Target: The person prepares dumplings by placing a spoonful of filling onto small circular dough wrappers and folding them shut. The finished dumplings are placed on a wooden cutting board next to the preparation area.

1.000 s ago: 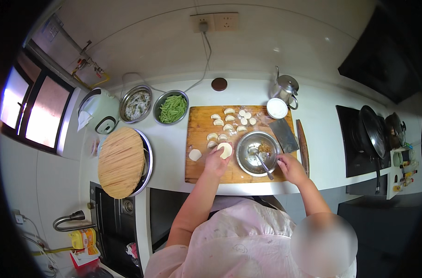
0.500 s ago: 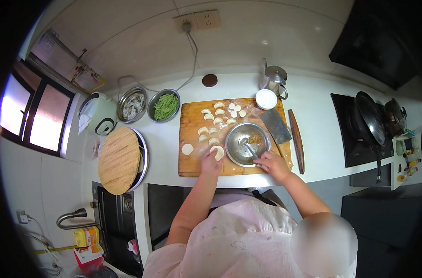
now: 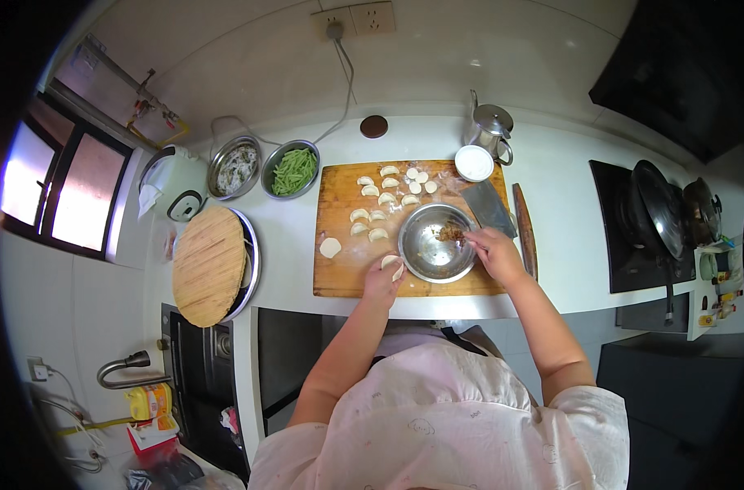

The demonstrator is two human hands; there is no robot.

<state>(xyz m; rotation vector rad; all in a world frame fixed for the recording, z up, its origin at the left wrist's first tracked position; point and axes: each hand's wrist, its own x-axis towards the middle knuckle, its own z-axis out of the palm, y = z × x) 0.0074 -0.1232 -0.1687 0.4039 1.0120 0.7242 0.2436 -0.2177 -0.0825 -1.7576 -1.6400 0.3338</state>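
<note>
A white countertop [image 3: 290,237] carries a wooden cutting board [image 3: 343,269], with a round bamboo lid [image 3: 207,265] well to the board's left, two steel bowls [image 3: 261,167] beyond its far-left corner, and a steel kettle [image 3: 492,131] behind its far-right corner.

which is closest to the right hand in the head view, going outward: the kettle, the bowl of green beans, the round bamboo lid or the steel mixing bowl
From the right hand:
1. Steel mixing bowl, right beside it on the cutting board; the fingers reach over its rim.
2. Kettle, farther back by the wall.
3. Bowl of green beans, back left, beyond the board.
4. Round bamboo lid, far left on the counter.
</note>
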